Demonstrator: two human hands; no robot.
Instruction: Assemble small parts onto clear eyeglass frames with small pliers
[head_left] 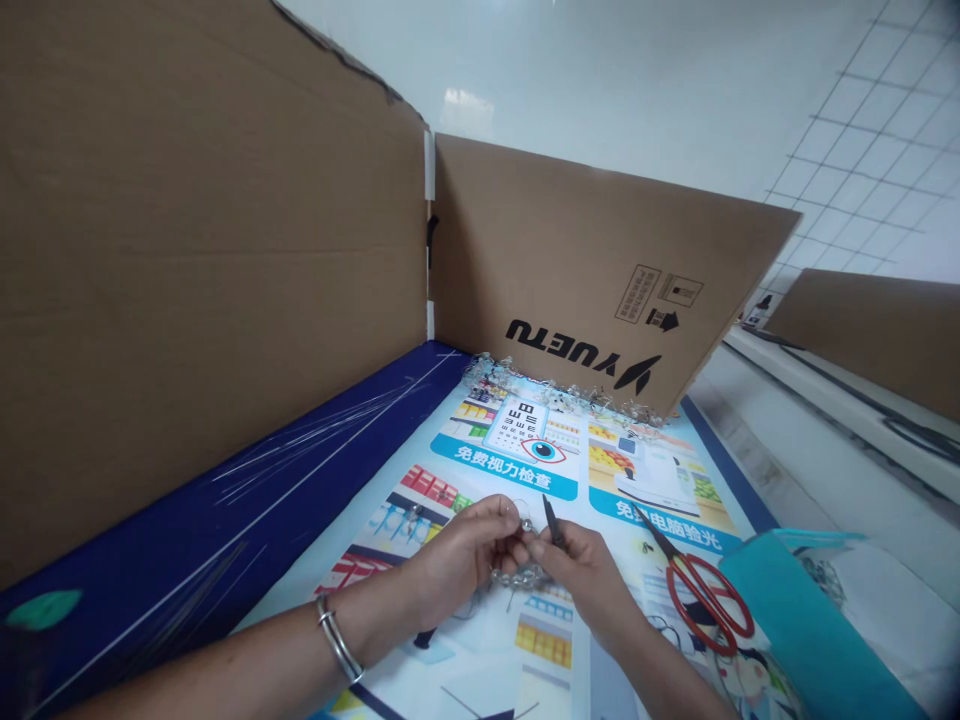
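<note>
Clear beads on a strand (517, 578) hang just beneath the fingers of both hands, the top of the strand up between the fingertips. Left hand (461, 550): fingers closed, thumb and forefinger pinching at the beads; silver bangle (339, 640) on the wrist. Right hand (581, 575): fingers closed round a dark slim tool (553, 521), fingertips meeting the left's at the beads. Whether the right also grips the strand, cannot tell.

Bench under a printed sheet (491, 640): eye chart, blue captions, shelf pictures. Dark blue surface along the left side. Cardboard panels stand at left (210, 250) and beyond (585, 260), the far one lettered YUETU upside down. Loose clear pieces (562, 398) line its foot. Red-handled scissors (709, 603) right of the right hand, near a turquoise bag (810, 620). Pale wall (600, 80) behind, dark grid lines upper right.

Strand sags in a shallow curve, its lower run lying crosswise, left to right. Tool's tip points up and away from the wearer, tilted slightly left.
</note>
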